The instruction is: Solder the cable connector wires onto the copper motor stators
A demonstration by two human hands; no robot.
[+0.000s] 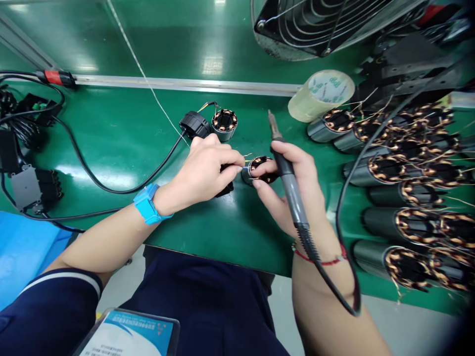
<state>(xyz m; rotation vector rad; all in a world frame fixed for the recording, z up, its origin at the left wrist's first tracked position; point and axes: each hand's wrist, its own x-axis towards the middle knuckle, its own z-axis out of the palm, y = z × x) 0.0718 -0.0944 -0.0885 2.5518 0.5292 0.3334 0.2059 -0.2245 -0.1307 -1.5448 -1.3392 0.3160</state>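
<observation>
My left hand [208, 165] is closed in a pinch on thin wires [246, 161] beside a copper-wound motor stator [261, 161]. A dark part, mostly hidden, lies under that hand. In my right hand [306, 190] is a soldering iron [291, 185], held against the palm with its tip pointing up and away from the stator. My right thumb and forefinger meet at the stator's near side, by the wire ends. Just beyond my left hand, a black round cap [195, 124] with a cable stands beside another stator [224, 123], linked by coloured wires.
Rows of stators [389, 170] with loose wire ends fill the right side. A tape roll [321, 95] and a fan [315, 24] stand behind them. Black cables [122, 190] and connector boxes [35, 188] lie left. A thin pale strand [143, 74] descends toward my left hand.
</observation>
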